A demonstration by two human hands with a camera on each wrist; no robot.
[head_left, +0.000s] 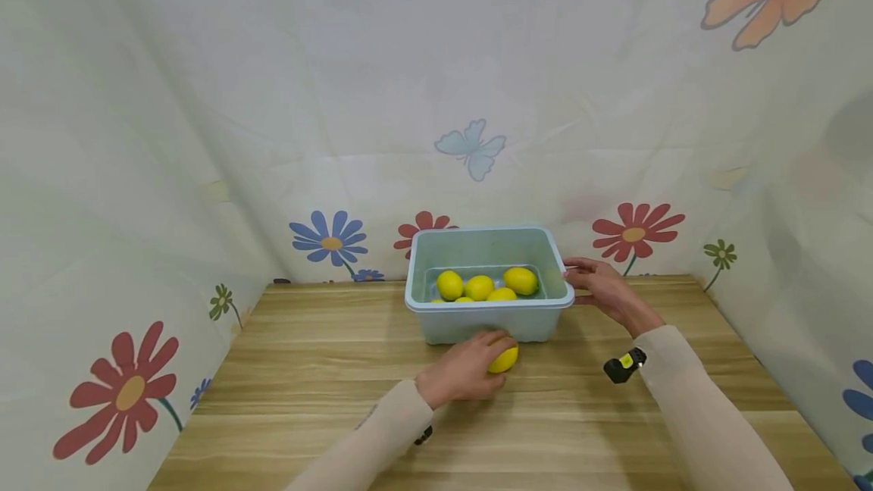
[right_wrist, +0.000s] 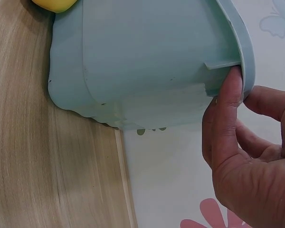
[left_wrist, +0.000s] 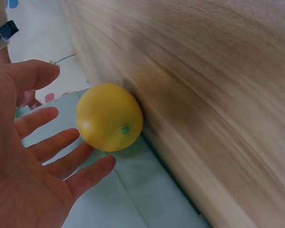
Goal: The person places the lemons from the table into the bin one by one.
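Note:
A single lemon (head_left: pixel 503 358) lies on the wooden table against the front wall of a light blue-green plastic bin (head_left: pixel 491 323). My left hand (head_left: pixel 470 368) is beside that lemon, its fingers spread and loosely bent. In the left wrist view the fingertips (left_wrist: pixel 104 164) come close to the lemon (left_wrist: pixel 109 116) without wrapping it; whether they touch it, I cannot tell. At the bin's right end my right hand (head_left: pixel 603 290) pinches the rim. The right wrist view has fingers (right_wrist: pixel 228 111) hooked beneath the rim (right_wrist: pixel 247 61) and the thumb at its outer edge.
Several lemons (head_left: pixel 480 288) lie inside the bin. The bin stands near the back edge of the wood-grain table (head_left: pixel 327 370). Curtains with printed flowers and butterflies (head_left: pixel 470 148) close off the back and both sides.

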